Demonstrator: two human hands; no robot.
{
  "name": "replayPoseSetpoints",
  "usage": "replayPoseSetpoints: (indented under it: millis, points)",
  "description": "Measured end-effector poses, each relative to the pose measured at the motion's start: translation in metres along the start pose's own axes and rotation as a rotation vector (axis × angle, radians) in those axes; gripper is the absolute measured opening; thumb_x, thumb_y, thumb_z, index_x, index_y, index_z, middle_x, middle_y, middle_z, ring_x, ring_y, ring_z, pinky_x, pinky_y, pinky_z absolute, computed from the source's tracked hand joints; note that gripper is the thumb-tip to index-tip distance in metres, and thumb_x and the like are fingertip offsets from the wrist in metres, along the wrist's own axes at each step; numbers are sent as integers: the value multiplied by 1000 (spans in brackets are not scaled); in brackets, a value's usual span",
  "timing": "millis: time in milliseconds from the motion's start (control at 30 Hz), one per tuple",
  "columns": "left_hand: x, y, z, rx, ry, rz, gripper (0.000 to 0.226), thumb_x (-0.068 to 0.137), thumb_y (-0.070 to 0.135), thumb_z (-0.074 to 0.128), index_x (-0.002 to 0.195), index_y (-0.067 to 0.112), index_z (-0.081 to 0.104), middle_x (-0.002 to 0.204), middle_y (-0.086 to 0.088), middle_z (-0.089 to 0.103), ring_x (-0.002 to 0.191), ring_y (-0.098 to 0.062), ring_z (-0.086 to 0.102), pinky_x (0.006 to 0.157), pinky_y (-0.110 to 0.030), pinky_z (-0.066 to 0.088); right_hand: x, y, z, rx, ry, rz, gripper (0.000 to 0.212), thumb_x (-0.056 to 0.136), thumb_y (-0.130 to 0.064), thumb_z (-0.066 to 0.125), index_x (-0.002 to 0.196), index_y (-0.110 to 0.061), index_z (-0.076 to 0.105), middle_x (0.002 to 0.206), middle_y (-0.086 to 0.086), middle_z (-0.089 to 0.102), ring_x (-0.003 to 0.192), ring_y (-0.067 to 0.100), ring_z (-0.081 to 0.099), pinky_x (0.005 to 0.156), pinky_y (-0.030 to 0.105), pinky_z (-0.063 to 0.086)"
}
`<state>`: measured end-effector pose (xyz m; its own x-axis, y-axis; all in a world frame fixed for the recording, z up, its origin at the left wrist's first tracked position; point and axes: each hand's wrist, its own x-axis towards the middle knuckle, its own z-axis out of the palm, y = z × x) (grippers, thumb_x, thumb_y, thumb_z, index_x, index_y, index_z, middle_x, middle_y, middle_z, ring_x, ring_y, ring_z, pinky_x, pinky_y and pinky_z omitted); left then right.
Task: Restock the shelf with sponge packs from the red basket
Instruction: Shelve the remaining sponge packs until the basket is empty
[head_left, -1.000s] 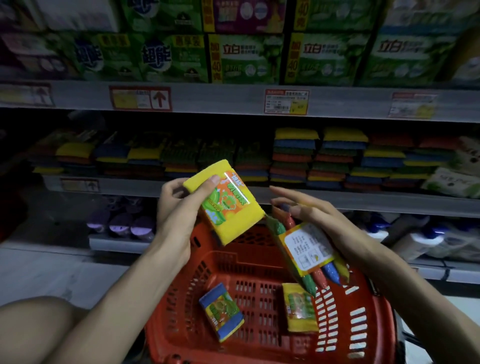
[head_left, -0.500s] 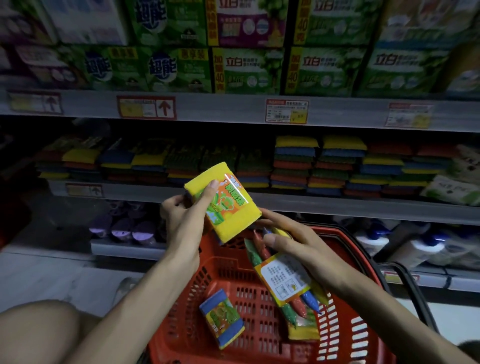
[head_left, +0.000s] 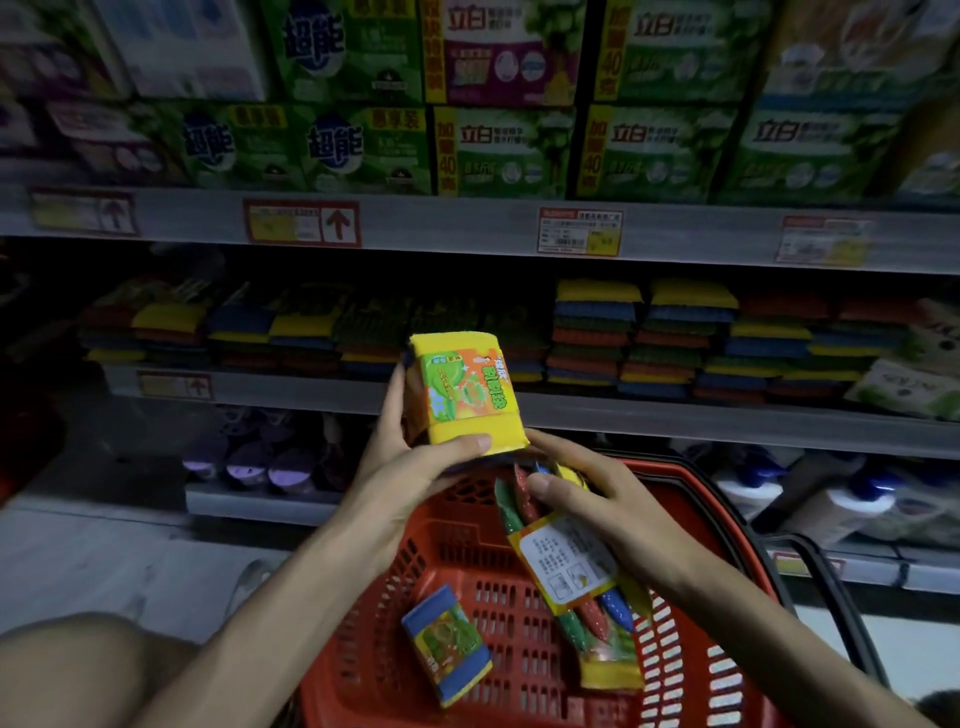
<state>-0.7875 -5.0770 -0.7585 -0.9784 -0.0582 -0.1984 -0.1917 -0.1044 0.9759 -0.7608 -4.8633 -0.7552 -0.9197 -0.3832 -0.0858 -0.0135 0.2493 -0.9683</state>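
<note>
The left hand (head_left: 410, 467) grips a yellow sponge pack (head_left: 465, 395). The thumb is curled across the pack's lower edge and the fingers (head_left: 396, 395) run up behind its left side. The pack stands nearly upright above the fingers, label facing the camera.

The right hand (head_left: 597, 499) holds a multicolour sponge pack (head_left: 566, 566). The thumb presses on the pack's upper end and the fingers are curled behind it. The pack hangs down from the fingers, tilted, over the red basket (head_left: 691, 473).

Below both hands, a blue-edged pack (head_left: 447, 644) and a yellow pack (head_left: 613, 670) lie on the basket floor.

Beyond the fingertips, the shelf (head_left: 675, 421) carries stacked sponge packs (head_left: 597, 332).
</note>
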Motion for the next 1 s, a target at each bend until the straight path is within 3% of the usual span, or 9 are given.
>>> replayPoseSetpoints:
  millis: [67, 167, 333, 467, 533, 633, 767, 867, 1000]
  points:
    - [1, 5, 1, -10, 69, 16, 101, 76, 6, 87, 151, 49, 35, 128, 9, 69, 109, -12, 72, 91, -40, 59, 1, -1, 1, 20, 19, -13, 59, 86, -59, 66, 143, -48, 53, 140, -21, 60, 125, 3, 60, 105, 37, 48]
    - [4, 8, 1, -56, 150, 20, 77, 77, 7, 86, 136, 34, 45, 124, 4, 70, 104, -14, 73, 94, -44, 57, 2, -4, 0, 73, 75, -45, 65, 79, -64, 65, 141, -51, 53, 140, -18, 60, 124, 8, 62, 107, 44, 49]
    - [5, 12, 7, -188, 197, 18, 54, 81, 1, 80, 119, 14, 43, 106, -4, 74, 86, -9, 76, 74, -27, 58, 4, -9, 5, 121, 33, -100, 67, 82, -58, 63, 146, -45, 50, 144, -17, 58, 128, 3, 59, 101, 32, 48]
    - [6, 14, 15, -237, 195, 33, 47, 84, 2, 78, 116, 9, 45, 100, -8, 73, 84, -10, 77, 76, -27, 59, 9, -8, 14, 100, 1, -107, 72, 81, -60, 66, 148, -56, 39, 150, -24, 49, 136, -5, 48, 106, 30, 45]
    - [5, 14, 18, -232, 200, 49, 47, 85, 5, 78, 117, 8, 45, 103, -9, 73, 86, -9, 76, 80, -28, 58, 10, -7, 18, 97, 8, -108, 77, 80, -60, 68, 149, -58, 35, 151, -27, 46, 135, -10, 46, 100, 22, 49]
    - [9, 14, 23, -204, 229, 81, 47, 83, 15, 82, 113, 16, 45, 113, -12, 71, 100, -17, 75, 88, -32, 59, 12, -10, 19, 122, 47, -119, 80, 79, -58, 68, 151, -54, 34, 148, -29, 48, 132, -12, 47, 94, 16, 50]
    - [17, 10, 30, -79, 336, 106, 51, 60, 61, 87, 96, 45, 54, 121, -8, 64, 111, -26, 68, 96, -49, 56, 18, -12, 19, 115, 104, -130, 79, 76, -65, 67, 148, -59, 35, 146, -35, 47, 136, -10, 44, 109, 33, 45]
    - [17, 12, 34, -41, 366, 149, 39, 64, 65, 80, 91, 50, 55, 117, 0, 64, 110, -23, 68, 95, -49, 57, 21, -11, 21, 131, 144, -120, 78, 75, -66, 68, 146, -61, 37, 148, -33, 46, 138, -8, 43, 114, 44, 43]
    - [17, 17, 34, 63, 341, 198, 31, 71, 68, 68, 98, 54, 62, 122, 1, 61, 107, -21, 67, 91, -50, 59, 25, -13, 20, 132, 178, -136, 80, 76, -66, 68, 148, -60, 34, 153, -30, 42, 140, -11, 38, 116, 41, 41]
